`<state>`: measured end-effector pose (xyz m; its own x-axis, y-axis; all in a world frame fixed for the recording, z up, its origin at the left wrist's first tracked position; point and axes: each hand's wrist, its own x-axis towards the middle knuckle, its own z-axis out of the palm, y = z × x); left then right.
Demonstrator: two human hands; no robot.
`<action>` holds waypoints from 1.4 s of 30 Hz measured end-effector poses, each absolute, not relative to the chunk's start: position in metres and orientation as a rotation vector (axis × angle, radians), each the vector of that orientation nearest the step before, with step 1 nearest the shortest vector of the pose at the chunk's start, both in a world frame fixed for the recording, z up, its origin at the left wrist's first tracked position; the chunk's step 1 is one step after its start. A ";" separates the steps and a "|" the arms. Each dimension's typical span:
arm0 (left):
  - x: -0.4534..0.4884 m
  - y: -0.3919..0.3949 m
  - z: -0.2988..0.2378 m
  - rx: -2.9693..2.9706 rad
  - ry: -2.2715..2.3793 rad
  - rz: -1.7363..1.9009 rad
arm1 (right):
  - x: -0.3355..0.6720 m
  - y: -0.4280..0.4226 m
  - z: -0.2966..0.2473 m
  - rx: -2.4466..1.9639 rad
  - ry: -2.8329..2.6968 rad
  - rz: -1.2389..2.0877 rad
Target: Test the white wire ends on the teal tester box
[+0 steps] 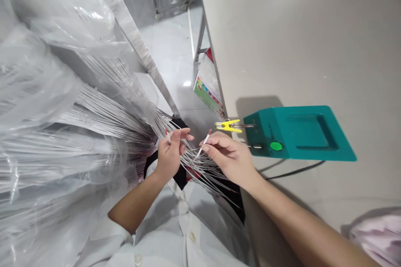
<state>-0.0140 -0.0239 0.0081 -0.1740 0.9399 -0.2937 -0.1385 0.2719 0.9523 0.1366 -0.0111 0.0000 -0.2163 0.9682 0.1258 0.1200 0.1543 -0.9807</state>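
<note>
Pinched between the thumb and fingers of my right hand (233,156) is a thin white cable (204,145), its red tip pointing up. My left hand (170,152) is closed with curled fingers around a white, red-tipped cable end (168,137); whether both ends belong to one cable I cannot tell. Under both hands, a loose bunch of white cables (203,169) lies across my lap. Just right of my right hand stands a teal tester box (275,123) with a green button (276,146). A yellow clip (228,125) sits on one of its metal posts.
Large bundles of white cables (103,108) in clear plastic bags (75,12) fill the left side. The tester stands on a beige table (297,58). A printed box (206,87) is on the floor between the surfaces. Pink cloth (379,233) lies at lower right.
</note>
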 end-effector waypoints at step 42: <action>-0.013 -0.032 0.009 0.901 1.134 0.879 | 0.145 -0.010 0.006 -1.120 -1.466 1.196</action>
